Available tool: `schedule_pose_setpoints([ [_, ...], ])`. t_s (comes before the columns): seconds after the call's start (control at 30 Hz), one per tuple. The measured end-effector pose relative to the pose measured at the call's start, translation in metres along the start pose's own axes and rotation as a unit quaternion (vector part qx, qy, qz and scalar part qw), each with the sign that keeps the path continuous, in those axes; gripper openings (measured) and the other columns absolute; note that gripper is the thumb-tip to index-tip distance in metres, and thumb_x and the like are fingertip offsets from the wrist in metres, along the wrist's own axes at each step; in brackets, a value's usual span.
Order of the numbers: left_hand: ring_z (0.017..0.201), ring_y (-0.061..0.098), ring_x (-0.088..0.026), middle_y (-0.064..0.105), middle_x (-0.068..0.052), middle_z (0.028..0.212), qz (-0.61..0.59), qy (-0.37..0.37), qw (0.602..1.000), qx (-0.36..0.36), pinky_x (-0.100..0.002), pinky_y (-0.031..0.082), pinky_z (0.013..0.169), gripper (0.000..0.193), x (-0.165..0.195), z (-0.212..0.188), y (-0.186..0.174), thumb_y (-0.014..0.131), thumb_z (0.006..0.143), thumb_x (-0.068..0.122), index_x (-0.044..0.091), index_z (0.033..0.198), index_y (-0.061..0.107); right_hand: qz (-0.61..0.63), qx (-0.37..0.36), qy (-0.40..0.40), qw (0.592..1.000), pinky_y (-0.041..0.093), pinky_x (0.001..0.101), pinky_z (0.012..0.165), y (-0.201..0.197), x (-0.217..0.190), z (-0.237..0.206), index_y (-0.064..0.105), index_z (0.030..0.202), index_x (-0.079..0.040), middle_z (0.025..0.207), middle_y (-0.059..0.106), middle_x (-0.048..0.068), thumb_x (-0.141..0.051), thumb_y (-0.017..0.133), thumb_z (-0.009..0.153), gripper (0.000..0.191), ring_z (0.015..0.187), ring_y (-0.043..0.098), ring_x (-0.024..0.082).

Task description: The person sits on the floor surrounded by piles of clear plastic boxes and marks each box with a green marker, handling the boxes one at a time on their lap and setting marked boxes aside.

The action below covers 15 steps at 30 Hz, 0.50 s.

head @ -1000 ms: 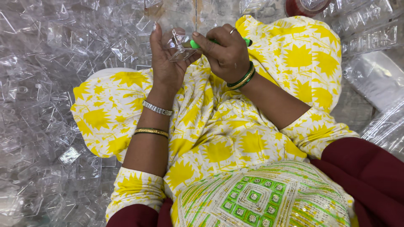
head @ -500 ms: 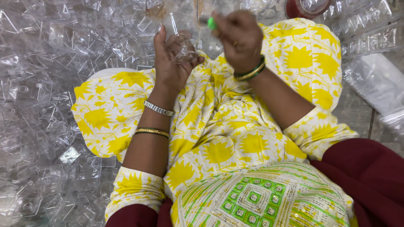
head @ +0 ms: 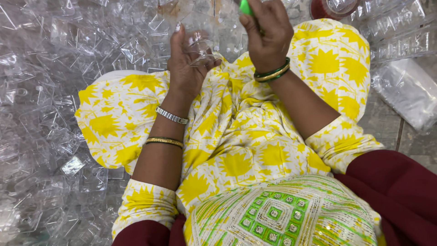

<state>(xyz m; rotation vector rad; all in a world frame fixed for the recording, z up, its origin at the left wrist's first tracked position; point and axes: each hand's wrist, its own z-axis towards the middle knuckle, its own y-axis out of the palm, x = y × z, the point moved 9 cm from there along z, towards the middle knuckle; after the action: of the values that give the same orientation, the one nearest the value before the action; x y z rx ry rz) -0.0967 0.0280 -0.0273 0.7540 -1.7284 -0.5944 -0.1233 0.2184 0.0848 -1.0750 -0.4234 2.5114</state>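
Here the left hand [head: 189, 64] cups a clear plastic blister shell [head: 200, 45] above the lap, fingers curled round it. The right hand [head: 268, 34] — just beside it, higher — is closed in a pinch on a green tool [head: 246, 7], mostly cut off at the frame's top. Heaped clear plastic shells [head: 54, 91] cover the floor at left.

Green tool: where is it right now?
Head view, top centre: the green tool sticks out above the right hand, which holds it, just right of the clear plastic piece in the left hand.
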Motion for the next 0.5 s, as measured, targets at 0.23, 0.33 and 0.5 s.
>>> schedule_pose_setpoints([
  [0.23,0.098,0.060,-0.015,0.056,-0.004,0.108,0.030,0.104,0.994,-0.027,-0.034,0.053,0.086,0.042,0.020,-0.005,0.008,0.059,0.107,0.042,0.011,0.135,0.053,0.294,-0.182,0.206,0.915,0.041,0.0256,0.070,0.037,0.023,-0.020,0.070,0.125,-0.004,0.087,0.055,-0.001,-0.014,0.083,0.100,0.030,0.076,0.048,0.008],
  [0.33,0.102,0.058,-0.012,0.055,-0.004,0.116,0.070,0.147,0.985,-0.049,-0.032,0.053,0.090,0.040,0.029,-0.009,0.015,0.061,0.107,0.031,0.011,0.140,0.049,0.276,-0.253,0.163,0.913,0.041,0.0243,0.069,0.045,0.009,-0.022,0.073,0.124,-0.005,0.085,0.055,-0.002,-0.016,0.085,0.097,0.031,0.075,0.049,0.008],
  [0.5,0.104,0.061,-0.013,0.055,-0.003,0.120,0.028,0.133,0.988,-0.071,-0.033,0.055,0.094,0.040,0.029,-0.009,0.019,0.064,0.103,0.019,0.010,0.137,0.044,0.206,-0.258,0.076,0.941,0.046,0.0241,0.074,0.048,-0.005,-0.016,0.078,0.118,-0.006,0.086,0.058,0.000,-0.016,0.088,0.097,0.026,0.080,0.056,0.009],
])
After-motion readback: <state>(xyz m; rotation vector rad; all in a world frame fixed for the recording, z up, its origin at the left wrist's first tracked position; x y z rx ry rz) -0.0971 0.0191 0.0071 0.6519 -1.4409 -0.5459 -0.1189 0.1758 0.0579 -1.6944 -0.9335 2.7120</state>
